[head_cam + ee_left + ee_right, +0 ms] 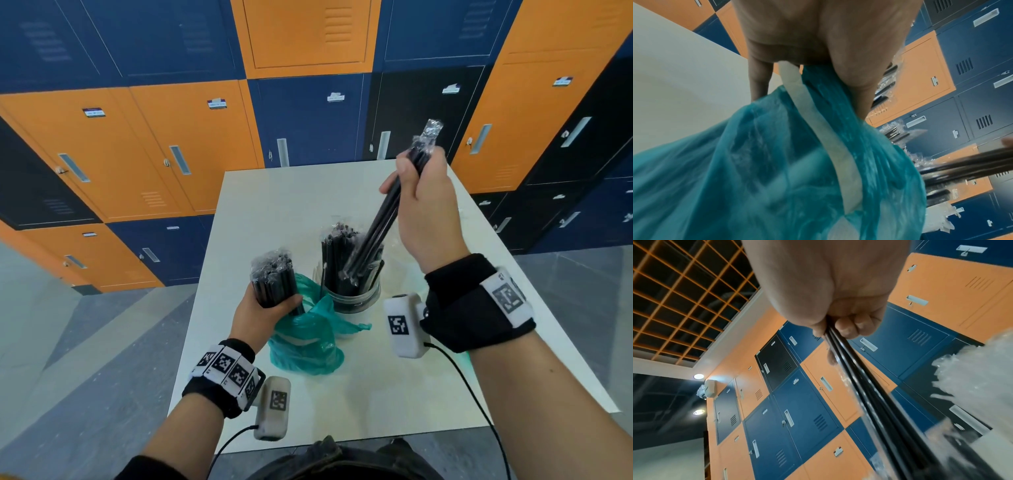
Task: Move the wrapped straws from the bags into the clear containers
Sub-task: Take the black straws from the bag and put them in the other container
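Left of the clear container, the left hand wraps its fingers round an upright bundle of wrapped straws, whose lower ends sit in the teal bag lying on the desk just beside that container. The container stands packed with upright black straws. Above and right of it, the right hand grips a few wrapped straws, their lower tips slanting down among those in the container.
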A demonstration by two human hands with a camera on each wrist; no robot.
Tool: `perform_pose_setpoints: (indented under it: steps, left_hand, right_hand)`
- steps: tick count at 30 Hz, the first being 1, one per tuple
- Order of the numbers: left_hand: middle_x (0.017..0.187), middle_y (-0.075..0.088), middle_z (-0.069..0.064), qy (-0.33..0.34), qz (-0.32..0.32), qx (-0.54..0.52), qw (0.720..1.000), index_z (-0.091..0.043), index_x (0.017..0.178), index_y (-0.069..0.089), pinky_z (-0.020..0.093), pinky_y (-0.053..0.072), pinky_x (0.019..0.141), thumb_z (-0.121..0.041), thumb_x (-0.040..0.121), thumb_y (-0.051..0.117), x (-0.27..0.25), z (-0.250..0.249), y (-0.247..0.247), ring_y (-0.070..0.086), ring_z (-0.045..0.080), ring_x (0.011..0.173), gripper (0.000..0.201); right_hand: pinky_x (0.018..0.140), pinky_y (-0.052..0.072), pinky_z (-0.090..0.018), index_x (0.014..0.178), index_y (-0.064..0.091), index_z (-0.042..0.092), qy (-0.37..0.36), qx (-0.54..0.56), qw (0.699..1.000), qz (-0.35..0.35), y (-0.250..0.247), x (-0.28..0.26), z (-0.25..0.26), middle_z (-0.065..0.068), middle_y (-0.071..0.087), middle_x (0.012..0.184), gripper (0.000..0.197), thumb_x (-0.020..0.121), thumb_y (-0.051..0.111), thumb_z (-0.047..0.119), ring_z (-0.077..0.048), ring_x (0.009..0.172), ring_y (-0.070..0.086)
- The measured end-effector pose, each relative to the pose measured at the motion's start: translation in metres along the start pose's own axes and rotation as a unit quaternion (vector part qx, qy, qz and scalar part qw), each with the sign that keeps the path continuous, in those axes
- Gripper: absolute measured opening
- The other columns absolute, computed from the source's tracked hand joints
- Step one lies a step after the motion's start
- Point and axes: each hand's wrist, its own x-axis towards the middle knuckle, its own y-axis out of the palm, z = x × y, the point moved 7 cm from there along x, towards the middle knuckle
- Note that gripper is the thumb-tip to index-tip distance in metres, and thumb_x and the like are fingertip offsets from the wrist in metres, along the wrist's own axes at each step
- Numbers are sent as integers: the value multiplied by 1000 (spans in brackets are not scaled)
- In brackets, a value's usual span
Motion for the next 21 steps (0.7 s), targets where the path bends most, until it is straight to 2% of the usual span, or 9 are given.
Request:
perform_pose_setpoints:
  steps: [2, 5, 7, 9, 12, 14, 16, 18, 21]
  left_hand:
    - [102, 63, -10, -2, 0, -2, 1000, -27, 114, 51, 24, 45, 77, -35, 70, 85, 0, 0, 0, 60, 13, 96, 56]
    - [96, 60, -16, -4, -1, -2, 1000, -29, 112, 49, 19, 43, 71, -35, 71, 85, -1, -1, 0, 58, 10, 91, 55]
    - [96, 60, -17, -5, -4, -4, 1000, -29, 112, 50, 21, 43, 74, -35, 71, 85, -1, 0, 0, 59, 10, 92, 55]
    - [97, 61, -15, -7, -5, -4, 1000, -29, 113, 50, 22, 44, 76, -35, 71, 85, 0, 1, 0, 59, 11, 93, 55]
    - [99, 62, -13, -10, -6, -8, 1000, -27, 114, 51, 23, 44, 77, -34, 71, 85, 0, 1, 0, 60, 11, 93, 55]
    - [101, 63, -11, -10, -8, -14, 1000, -26, 114, 52, 21, 45, 75, -32, 71, 86, 1, 1, 0, 61, 12, 94, 55]
    - [101, 63, -12, -10, -7, -20, 1000, -25, 114, 52, 20, 45, 74, -32, 71, 86, 1, 2, 0, 61, 11, 94, 55]
    - [100, 63, -12, -10, -7, -20, 1000, -25, 115, 52, 21, 45, 75, -32, 71, 86, 1, 2, 1, 61, 11, 94, 56]
    - [99, 62, -14, -7, -7, -21, 1000, -27, 114, 51, 22, 44, 76, -32, 71, 85, 2, 3, 0, 60, 11, 94, 55]
  right_hand:
    - [66, 45, -19, 107, 42, 16, 17, -40, 998, 41, 7, -4, -12, 5, 65, 81, 15, 105, 34, 28, -6, 73, 58]
    - [70, 42, -28, 106, 46, 14, 54, -99, 988, 104, 27, -19, -48, -1, 64, 95, 19, 103, 39, 31, -17, 86, 58]
    - [83, 37, -32, 106, 54, 9, 32, -230, 966, 110, 39, -35, -73, -8, 55, 113, 27, 101, 45, 35, -23, 100, 45]
    - [92, 34, -38, 108, 60, 11, 25, -291, 951, 101, 48, -53, -94, -7, 44, 128, 32, 97, 51, 40, -27, 111, 35]
    - [94, 34, -40, 108, 63, 15, 27, -266, 960, 79, 53, -66, -104, -4, 41, 133, 30, 93, 58, 40, -25, 114, 33]
    - [97, 32, -36, 111, 62, 19, 4, -240, 968, 68, 52, -63, -98, -1, 40, 137, 26, 90, 62, 34, -22, 118, 34]
    - [103, 28, -29, 119, 58, 23, -26, -191, 980, 56, 47, -57, -86, 3, 39, 142, 32, 88, 63, 22, -17, 126, 35]
    - [109, 26, -27, 129, 53, 26, -78, -168, 981, 62, 46, -55, -74, 6, 40, 146, 41, 91, 58, 14, -14, 134, 34]
    - [118, 21, -32, 133, 56, 21, -143, -187, 966, 109, 57, -61, -65, 6, 46, 146, 34, 101, 45, 19, -13, 141, 31]
